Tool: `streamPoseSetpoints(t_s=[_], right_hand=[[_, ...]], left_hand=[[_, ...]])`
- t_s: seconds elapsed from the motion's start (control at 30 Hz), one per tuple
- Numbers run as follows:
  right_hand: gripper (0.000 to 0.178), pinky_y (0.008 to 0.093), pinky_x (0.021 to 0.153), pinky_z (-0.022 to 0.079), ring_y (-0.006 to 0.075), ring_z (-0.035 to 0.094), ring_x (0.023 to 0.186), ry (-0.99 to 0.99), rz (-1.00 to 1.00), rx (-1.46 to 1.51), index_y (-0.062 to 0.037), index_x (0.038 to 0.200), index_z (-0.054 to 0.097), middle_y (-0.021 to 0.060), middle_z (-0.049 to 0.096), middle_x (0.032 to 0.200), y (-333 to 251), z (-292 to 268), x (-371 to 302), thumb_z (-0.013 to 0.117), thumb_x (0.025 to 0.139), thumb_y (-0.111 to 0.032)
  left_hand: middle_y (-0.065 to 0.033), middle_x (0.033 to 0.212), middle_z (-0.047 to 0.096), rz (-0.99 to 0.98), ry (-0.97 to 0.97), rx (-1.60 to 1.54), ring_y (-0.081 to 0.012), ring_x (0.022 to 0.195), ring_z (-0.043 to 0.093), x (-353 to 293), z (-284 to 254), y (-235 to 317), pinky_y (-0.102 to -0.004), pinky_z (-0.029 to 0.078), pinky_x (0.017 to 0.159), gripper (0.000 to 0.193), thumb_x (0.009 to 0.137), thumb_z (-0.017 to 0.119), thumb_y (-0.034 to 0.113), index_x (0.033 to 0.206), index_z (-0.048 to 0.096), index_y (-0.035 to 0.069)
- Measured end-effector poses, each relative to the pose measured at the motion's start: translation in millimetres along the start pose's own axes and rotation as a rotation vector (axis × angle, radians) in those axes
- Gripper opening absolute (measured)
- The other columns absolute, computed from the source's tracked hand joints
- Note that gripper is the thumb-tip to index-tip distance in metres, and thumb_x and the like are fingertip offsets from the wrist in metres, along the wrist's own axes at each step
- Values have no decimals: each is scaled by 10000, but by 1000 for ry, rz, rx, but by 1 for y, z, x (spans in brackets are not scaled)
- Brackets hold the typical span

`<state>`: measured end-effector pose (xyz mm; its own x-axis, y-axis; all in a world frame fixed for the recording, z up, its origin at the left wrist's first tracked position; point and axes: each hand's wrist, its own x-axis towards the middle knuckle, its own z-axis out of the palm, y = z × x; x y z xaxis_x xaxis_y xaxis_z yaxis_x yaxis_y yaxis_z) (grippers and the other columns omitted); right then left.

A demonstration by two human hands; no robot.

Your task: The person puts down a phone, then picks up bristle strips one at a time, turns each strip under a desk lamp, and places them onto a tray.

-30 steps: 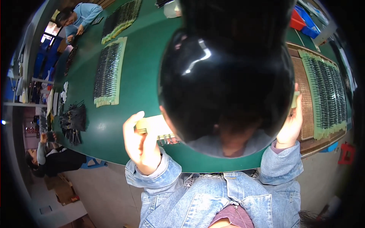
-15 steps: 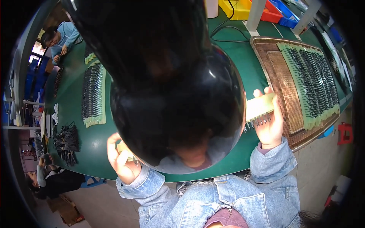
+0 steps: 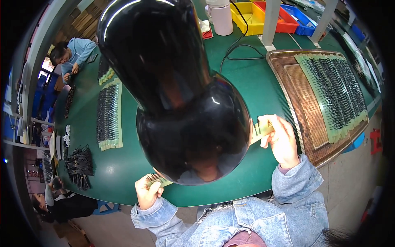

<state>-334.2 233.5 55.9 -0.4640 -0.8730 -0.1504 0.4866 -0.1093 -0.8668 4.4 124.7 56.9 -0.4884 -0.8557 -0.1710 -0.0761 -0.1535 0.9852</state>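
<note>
My left hand [image 3: 147, 192] and my right hand [image 3: 283, 142] pinch the two ends of a pale yellow-green strip [image 3: 261, 133] with a row of short dark leads along its upper edge. Its middle is hidden behind a big glossy black rounded body [image 3: 191, 142], probably a bench lamp, which hangs over the work. Fingers and thumb are closed on the strip at either end. To the right of my right hand lies a copper-coloured mesh tray [image 3: 310, 123], bearing several similar strips [image 3: 335, 96] side by side with dark parts on them.
More loaded strips [image 3: 109, 115] lie left on the green table [image 3: 119, 168], near a bundle of black leads [image 3: 80, 166]. Yellow [image 3: 249, 18], red [image 3: 286, 22] and blue bins [image 3: 302, 24] stand behind, with a pink bottle [image 3: 222, 18] and a cable. Two other people sit leftward.
The strip has been turned over: its leads pointed down before and point up now. My right hand has come lower and inward; my left hand has shifted slightly right.
</note>
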Motion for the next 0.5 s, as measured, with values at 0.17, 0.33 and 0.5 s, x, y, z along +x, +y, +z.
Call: streamPoseSetpoints(t_s=[0.17,0.33,0.5], right_hand=[[315,211,477,438,131,545,549,-18,-4,-91,30,1005,528,79,566,811,-9,9,1,390,888,-228],[298,212,485,441,130,536,544,-54,6,-159,36,1006,527,78,559,798,-1,10,-2,388,886,-199],[254,213,497,443,125,540,601,-106,-83,-168,55,975,523,85,554,797,4,15,-13,412,868,-147]], left_hand=[[-69,573,527,-24,-31,-107,-87,423,466,1,2,9,-186,358,382,136,737,497,7,853,531,-57],[-76,605,542,-243,-210,70,-83,420,468,-1,2,23,-192,355,371,138,745,495,2,863,535,-56],[-78,623,547,-410,-174,278,-83,412,467,-18,-30,43,-198,357,366,164,756,497,2,907,526,-56]])
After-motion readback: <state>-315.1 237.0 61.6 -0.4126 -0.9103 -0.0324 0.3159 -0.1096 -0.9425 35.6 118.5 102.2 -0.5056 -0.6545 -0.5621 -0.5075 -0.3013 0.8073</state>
